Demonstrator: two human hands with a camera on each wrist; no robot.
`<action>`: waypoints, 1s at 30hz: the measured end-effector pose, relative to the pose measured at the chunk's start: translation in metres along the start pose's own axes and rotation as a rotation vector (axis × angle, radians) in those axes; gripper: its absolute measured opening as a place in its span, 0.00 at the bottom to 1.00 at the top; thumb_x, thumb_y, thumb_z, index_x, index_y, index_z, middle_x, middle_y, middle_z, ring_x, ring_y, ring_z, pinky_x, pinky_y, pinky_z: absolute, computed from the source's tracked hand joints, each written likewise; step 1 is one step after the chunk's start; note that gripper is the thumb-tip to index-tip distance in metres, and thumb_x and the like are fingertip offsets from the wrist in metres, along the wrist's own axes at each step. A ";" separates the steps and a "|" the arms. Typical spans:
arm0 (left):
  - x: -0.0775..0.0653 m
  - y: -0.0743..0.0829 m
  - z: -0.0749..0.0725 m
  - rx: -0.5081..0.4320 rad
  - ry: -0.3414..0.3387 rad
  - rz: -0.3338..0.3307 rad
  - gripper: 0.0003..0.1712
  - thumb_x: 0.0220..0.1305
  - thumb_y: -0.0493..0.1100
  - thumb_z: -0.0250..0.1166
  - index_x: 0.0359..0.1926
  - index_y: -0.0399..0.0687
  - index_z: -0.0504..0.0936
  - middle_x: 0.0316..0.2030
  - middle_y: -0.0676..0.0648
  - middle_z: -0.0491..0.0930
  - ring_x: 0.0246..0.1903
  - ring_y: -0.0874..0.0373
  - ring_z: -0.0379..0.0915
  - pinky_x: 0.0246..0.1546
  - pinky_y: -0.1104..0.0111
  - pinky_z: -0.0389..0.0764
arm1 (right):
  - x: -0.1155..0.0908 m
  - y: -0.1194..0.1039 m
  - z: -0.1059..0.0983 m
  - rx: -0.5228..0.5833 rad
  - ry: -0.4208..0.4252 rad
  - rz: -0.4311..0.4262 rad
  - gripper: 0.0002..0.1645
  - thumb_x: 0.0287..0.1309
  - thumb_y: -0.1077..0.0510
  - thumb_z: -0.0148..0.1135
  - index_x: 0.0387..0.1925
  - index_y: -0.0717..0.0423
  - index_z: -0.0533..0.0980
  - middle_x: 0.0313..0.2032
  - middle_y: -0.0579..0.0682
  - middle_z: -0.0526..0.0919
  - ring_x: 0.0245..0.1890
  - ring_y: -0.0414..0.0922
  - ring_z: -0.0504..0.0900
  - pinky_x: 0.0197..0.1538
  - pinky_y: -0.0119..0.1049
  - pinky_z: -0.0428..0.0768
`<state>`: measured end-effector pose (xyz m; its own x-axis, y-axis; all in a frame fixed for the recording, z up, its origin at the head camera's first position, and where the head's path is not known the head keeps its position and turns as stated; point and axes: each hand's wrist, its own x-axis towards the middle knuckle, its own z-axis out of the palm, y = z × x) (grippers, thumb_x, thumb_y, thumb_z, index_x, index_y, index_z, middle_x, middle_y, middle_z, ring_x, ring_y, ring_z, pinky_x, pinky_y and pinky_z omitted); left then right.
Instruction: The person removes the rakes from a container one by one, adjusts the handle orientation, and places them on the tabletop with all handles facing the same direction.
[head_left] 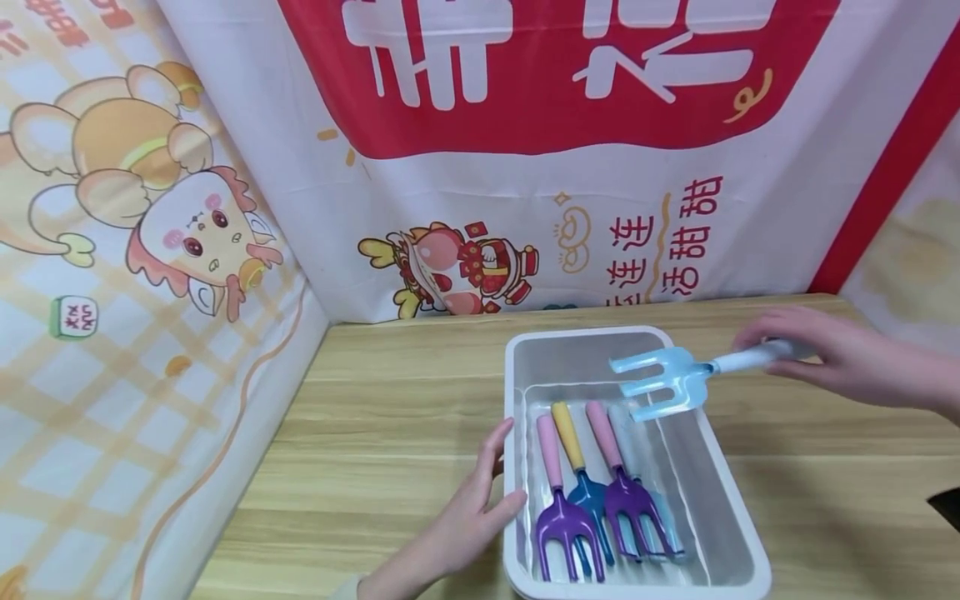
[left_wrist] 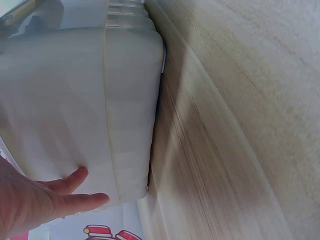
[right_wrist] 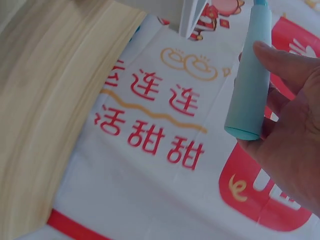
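My right hand (head_left: 832,350) grips the pale handle of a light blue hand fork (head_left: 671,383), held over the right rim of a white plastic bin (head_left: 720,500). In the right wrist view the handle (right_wrist: 250,75) lies between thumb and fingers. Several more hand forks lie in the bin: two purple ones with pink handles, among them a purple fork (head_left: 566,529), a dark blue fork (head_left: 588,496) with a yellow handle, and a light blue one partly hidden. My left hand (head_left: 472,508) rests against the bin's left side, and in the left wrist view its extended fingers (left_wrist: 82,201) touch the wall.
The bin stands on a wood-grain table (head_left: 375,433). Behind it hangs a white and red printed cloth (head_left: 465,183), with another patterned cloth (head_left: 150,333) along the left. A small dark object (head_left: 947,507) shows at the right edge.
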<state>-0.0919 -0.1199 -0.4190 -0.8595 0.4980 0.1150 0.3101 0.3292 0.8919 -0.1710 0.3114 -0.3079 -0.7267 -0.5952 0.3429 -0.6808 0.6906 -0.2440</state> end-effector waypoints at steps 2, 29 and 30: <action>0.000 0.000 0.000 0.000 -0.004 -0.002 0.42 0.70 0.50 0.54 0.75 0.72 0.38 0.71 0.42 0.56 0.62 0.43 0.63 0.58 0.47 0.70 | -0.009 0.004 0.002 -0.025 0.021 0.035 0.32 0.33 0.68 0.79 0.44 0.43 0.79 0.39 0.35 0.79 0.38 0.32 0.74 0.37 0.28 0.80; 0.000 -0.001 0.001 -0.008 0.003 -0.011 0.43 0.70 0.50 0.54 0.76 0.69 0.39 0.70 0.42 0.57 0.62 0.44 0.63 0.57 0.50 0.71 | -0.063 0.043 0.041 -0.011 0.295 0.271 0.25 0.44 0.75 0.70 0.48 0.64 0.77 0.37 0.52 0.79 0.38 0.24 0.62 0.37 0.22 0.64; 0.000 -0.001 0.001 -0.007 0.001 -0.011 0.43 0.70 0.50 0.54 0.76 0.69 0.38 0.70 0.42 0.57 0.62 0.44 0.63 0.57 0.50 0.71 | -0.065 0.043 0.042 -0.011 0.295 0.300 0.25 0.45 0.75 0.70 0.48 0.65 0.77 0.37 0.56 0.79 0.37 0.23 0.61 0.36 0.23 0.64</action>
<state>-0.0914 -0.1193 -0.4207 -0.8633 0.4934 0.1061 0.2983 0.3292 0.8959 -0.1574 0.3622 -0.3791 -0.8339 -0.2252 0.5040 -0.4412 0.8205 -0.3634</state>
